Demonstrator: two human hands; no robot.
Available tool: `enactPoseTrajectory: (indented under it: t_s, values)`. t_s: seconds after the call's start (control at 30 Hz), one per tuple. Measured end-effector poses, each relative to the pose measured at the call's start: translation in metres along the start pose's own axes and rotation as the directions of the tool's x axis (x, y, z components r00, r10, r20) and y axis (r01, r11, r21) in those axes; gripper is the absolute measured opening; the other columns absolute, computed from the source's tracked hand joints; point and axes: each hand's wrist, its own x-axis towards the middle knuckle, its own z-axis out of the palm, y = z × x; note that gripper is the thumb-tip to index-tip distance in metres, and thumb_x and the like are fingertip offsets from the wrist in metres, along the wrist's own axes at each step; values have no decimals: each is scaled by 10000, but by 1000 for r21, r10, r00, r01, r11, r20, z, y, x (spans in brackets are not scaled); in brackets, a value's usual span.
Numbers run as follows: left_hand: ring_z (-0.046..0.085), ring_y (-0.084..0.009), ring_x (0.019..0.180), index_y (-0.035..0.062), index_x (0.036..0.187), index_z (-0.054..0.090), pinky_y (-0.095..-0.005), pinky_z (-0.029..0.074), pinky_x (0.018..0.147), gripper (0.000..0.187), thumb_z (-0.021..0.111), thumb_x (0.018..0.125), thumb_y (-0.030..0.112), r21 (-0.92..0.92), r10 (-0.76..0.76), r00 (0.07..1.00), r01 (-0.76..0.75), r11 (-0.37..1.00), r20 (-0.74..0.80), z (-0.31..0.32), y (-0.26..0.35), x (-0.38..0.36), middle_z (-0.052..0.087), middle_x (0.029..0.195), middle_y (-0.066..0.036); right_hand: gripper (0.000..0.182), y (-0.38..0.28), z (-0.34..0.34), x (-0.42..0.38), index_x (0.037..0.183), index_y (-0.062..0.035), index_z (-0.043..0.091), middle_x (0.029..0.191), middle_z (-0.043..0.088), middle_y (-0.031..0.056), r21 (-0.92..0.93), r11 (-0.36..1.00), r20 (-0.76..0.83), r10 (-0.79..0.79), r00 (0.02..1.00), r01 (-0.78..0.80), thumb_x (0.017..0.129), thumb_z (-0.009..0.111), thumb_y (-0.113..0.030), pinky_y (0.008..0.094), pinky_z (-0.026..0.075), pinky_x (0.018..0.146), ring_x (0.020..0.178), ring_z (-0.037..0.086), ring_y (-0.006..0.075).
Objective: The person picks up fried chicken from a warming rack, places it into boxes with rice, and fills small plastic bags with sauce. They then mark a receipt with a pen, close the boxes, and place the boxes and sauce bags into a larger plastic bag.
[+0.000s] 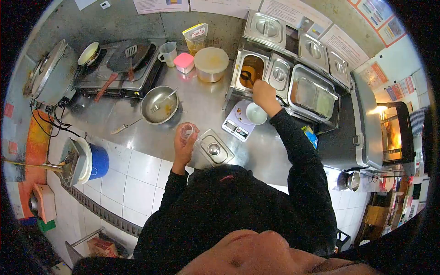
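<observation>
My left hand (184, 145) is closed around a small clear plastic cup (187, 131) above the steel counter. My right hand (266, 96) grips a dark spoon (248, 78), whose head dips into brown sauce in an open steel food pan (259, 63). Below that hand, a pale bowl (256, 113) stands on a white kitchen scale (235, 127). Close to my left hand lies a steel pan lid (214, 149) with a round knob.
Covered steel pans (278, 72) flank the open one. Leftward are a metal bowl (151, 114) with a fork, a gas stove (114, 82) with a skillet, a measuring jug (168, 54), a pink-lidded box (184, 62) and a lidded tub (211, 64). A blue bucket (99, 161) stands below.
</observation>
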Motion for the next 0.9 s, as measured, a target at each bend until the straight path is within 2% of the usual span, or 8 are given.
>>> enactPoseTrajectory:
  t_s: [0.17, 0.23, 0.3, 0.43, 0.6, 0.73, 0.8, 0.9]
  values:
    - [515, -121, 788, 55, 1044, 479, -254, 431, 725, 232, 581, 876, 179, 78, 127, 991, -124, 989, -35, -1, -7, 1, 549, 914, -65, 126, 3, -33, 24, 769, -61, 678, 831, 666, 162, -170, 985, -12, -35, 999, 33, 773, 568, -122, 406, 526, 629, 760, 672, 289]
    - [493, -146, 944, 44, 1047, 485, -322, 429, 877, 235, 604, 865, 134, 44, 65, 998, -65, 997, 8, -5, -11, -1, 508, 978, -46, 124, 13, -32, 39, 753, -77, 683, 826, 666, 153, -217, 976, -72, -13, 997, -3, 767, 572, -132, 419, 516, 683, 757, 670, 276]
    - [495, -144, 938, 43, 1046, 490, -316, 428, 868, 240, 609, 863, 143, 36, 40, 999, -40, 999, 0, -4, -9, -3, 511, 972, -46, 125, 27, -26, 47, 729, -110, 687, 765, 664, 113, -436, 880, -196, -300, 934, 191, 756, 572, -152, 462, 427, 822, 730, 654, 255]
    - [505, -141, 915, 39, 1038, 507, -297, 420, 834, 252, 623, 857, 171, 63, 32, 999, -30, 998, -19, -7, -14, -4, 522, 952, -46, 133, 42, -21, 50, 717, -116, 688, 702, 655, 80, -457, 842, -224, -422, 879, 288, 747, 569, -168, 500, 334, 875, 710, 636, 252]
    - [508, -138, 893, 32, 1024, 513, -287, 414, 812, 256, 629, 854, 184, 93, 53, 997, -47, 995, -54, -10, -19, -2, 527, 938, -45, 165, 48, -29, 34, 706, -98, 689, 728, 667, 119, -280, 916, 61, -280, 958, 286, 764, 568, -195, 512, 325, 874, 712, 652, 267]
    - [503, -131, 886, 28, 1023, 507, -283, 413, 813, 258, 627, 854, 182, 53, 16, 999, -13, 999, -39, -8, -18, 2, 523, 930, -42, 184, 62, -24, 32, 735, -113, 700, 750, 672, 111, -186, 950, 55, -243, 968, 249, 756, 592, -260, 517, 341, 828, 732, 655, 269]
    - [501, -130, 885, 27, 1023, 505, -280, 413, 811, 255, 624, 856, 178, 56, 20, 999, -18, 998, -33, -7, -17, 4, 521, 927, -41, 219, 69, -32, 27, 783, -141, 714, 775, 678, 87, 68, 989, 51, -133, 990, 130, 749, 613, -333, 524, 375, 774, 749, 652, 281]
    - [499, -128, 883, 28, 1025, 502, -275, 414, 810, 250, 620, 858, 172, 49, 22, 999, -20, 999, -29, -7, -21, 7, 519, 927, -39, 250, 96, -17, 32, 867, -165, 724, 817, 689, 74, 153, 988, 121, -14, 993, -5, 748, 637, -368, 487, 431, 712, 758, 650, 281]
